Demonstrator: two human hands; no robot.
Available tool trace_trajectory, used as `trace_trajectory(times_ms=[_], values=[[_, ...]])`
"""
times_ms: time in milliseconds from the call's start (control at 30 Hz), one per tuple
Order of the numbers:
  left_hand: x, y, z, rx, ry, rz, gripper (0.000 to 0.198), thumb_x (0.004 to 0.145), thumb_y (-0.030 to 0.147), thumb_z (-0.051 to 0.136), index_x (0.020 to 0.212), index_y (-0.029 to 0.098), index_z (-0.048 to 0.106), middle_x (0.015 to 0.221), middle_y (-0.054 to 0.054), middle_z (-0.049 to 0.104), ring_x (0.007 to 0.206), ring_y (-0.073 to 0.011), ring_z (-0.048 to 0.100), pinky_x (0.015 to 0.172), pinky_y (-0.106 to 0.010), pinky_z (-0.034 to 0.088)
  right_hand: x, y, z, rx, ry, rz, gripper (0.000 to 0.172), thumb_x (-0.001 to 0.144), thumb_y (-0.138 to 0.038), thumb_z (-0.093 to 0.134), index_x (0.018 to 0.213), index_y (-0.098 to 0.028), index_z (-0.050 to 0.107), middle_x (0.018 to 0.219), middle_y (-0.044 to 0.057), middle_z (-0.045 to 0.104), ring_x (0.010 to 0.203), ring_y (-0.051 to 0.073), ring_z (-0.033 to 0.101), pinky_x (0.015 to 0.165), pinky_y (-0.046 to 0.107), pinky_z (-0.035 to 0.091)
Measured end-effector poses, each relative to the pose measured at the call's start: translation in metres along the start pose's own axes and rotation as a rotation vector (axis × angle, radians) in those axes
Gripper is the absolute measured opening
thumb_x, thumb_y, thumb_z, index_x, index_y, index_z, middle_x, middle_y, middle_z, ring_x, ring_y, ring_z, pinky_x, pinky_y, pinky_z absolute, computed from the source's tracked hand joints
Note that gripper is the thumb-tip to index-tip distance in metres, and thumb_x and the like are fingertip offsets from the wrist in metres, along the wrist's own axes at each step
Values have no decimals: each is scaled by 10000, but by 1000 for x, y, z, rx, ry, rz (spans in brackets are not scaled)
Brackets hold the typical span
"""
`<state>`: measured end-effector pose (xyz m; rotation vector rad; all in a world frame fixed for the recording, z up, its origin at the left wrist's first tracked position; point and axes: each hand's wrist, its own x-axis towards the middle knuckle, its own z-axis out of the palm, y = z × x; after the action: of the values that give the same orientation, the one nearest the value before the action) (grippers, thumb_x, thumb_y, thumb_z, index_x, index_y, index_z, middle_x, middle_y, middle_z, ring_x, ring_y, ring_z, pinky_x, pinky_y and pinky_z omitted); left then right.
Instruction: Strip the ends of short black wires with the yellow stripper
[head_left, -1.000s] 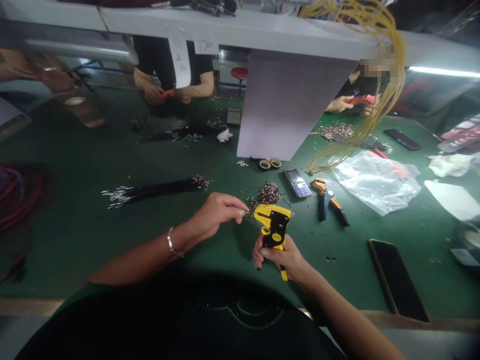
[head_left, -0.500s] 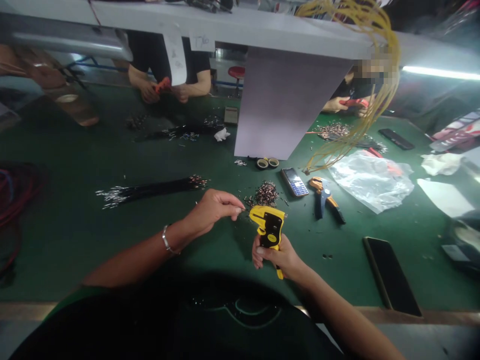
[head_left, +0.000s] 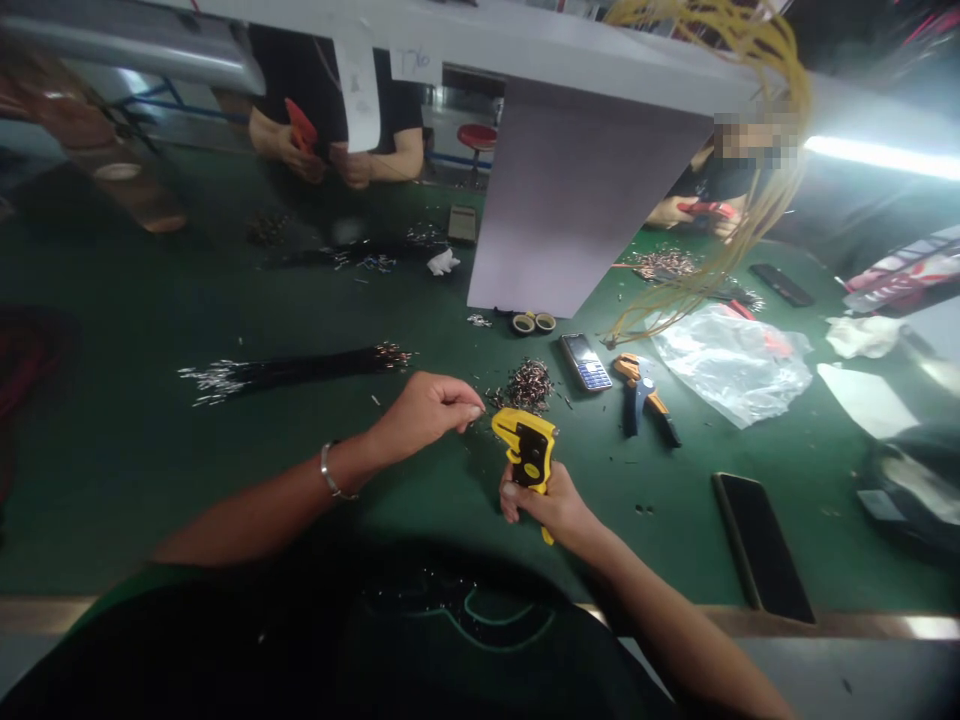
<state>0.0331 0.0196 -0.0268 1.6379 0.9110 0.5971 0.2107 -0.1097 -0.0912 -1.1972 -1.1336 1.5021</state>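
My right hand (head_left: pixel 546 503) grips the handles of a yellow and black wire stripper (head_left: pixel 527 448), held upright over the green table (head_left: pixel 150 450). My left hand (head_left: pixel 427 410), with a bracelet on the wrist, pinches a small piece of wire just left of the stripper's jaws. A small heap of short stripped wire pieces (head_left: pixel 529 385) lies right behind the tool. A bundle of black wires with bare ends (head_left: pixel 292 367) lies further left.
A keypad phone (head_left: pixel 583 361), orange and blue pliers (head_left: pixel 645 400), a clear plastic bag (head_left: pixel 731 362) and a dark smartphone (head_left: pixel 761 545) lie to the right. Tape rolls (head_left: pixel 534 322) sit by a grey panel (head_left: pixel 577 200). Yellow wires (head_left: pixel 750 150) hang down. Other people work across the table.
Both hands and the stripper sit slightly higher and further left in the picture as the view shifts. The pinch and the grip are unchanged. A person opposite has raised an orange tool.
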Motion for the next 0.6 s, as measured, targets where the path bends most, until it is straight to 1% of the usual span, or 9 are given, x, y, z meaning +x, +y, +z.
trace_trajectory(times_ms=[133, 367, 600], values=[[0, 2, 0, 49, 2, 5, 109, 736, 193, 619, 713, 147, 715, 509, 16, 582, 500, -83, 482, 500, -231, 351, 1, 1, 0, -19, 19, 7, 321, 780, -453, 706, 742, -185, 532, 501, -30, 552, 449, 129, 514, 494, 280, 434], [1, 1, 0, 57, 32, 15, 111, 727, 193, 611, 692, 154, 708, 501, 16, 579, 497, -84, 483, 497, -229, 351, 3, 3, 0, 14, 20, 32, 326, 757, -454, 726, 740, -192, 533, 481, -43, 542, 432, 125, 503, 476, 278, 443], [3, -4, 0, 95, 57, 39, 113, 708, 170, 593, 683, 145, 700, 508, 13, 578, 500, -85, 490, 493, -217, 354, 7, 5, 0, 99, -1, 55, 328, 730, -426, 755, 738, -183, 535, 461, -48, 538, 408, 121, 502, 459, 274, 449]])
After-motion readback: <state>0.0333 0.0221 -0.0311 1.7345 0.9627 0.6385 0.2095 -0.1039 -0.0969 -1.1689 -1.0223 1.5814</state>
